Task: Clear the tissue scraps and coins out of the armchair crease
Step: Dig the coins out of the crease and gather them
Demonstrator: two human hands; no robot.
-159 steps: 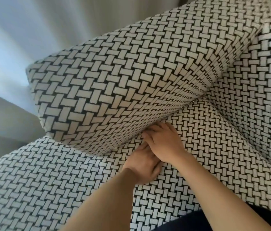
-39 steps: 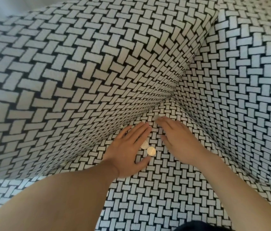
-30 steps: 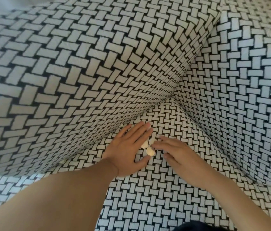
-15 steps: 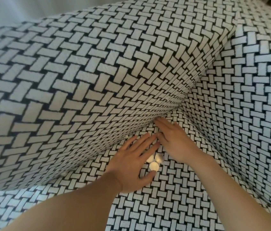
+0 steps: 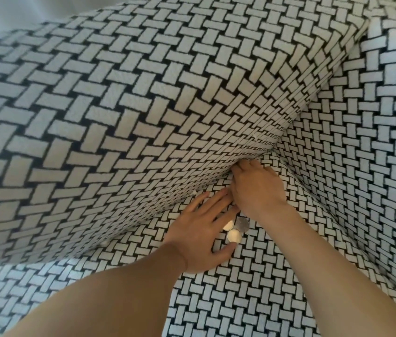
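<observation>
Three coins (image 5: 236,230) lie in a tight cluster on the armchair seat (image 5: 253,300), just in front of the crease (image 5: 219,184) where the seat meets the large cushion (image 5: 119,105) at the left. They sit between the two hands: the left hand (image 5: 200,235) lies flat on the seat with its fingers spread and extended toward the crease, holding nothing, its thumb tip touching the nearest, pale round coin (image 5: 234,236). A second pale coin (image 5: 228,225) is partly covered by the left hand's fingers, and a greyer, many-sided coin (image 5: 242,224) lies just beside both.

The right hand (image 5: 256,190) reaches deeper, its fingertips pushed into the crease under the cushion's edge; they are hidden there, so whether they pinch anything cannot be told. Its heel sits just above the coins. One small white fleck, perhaps a tissue scrap (image 5: 194,192), shows at the crease beside the left fingertips.
</observation>
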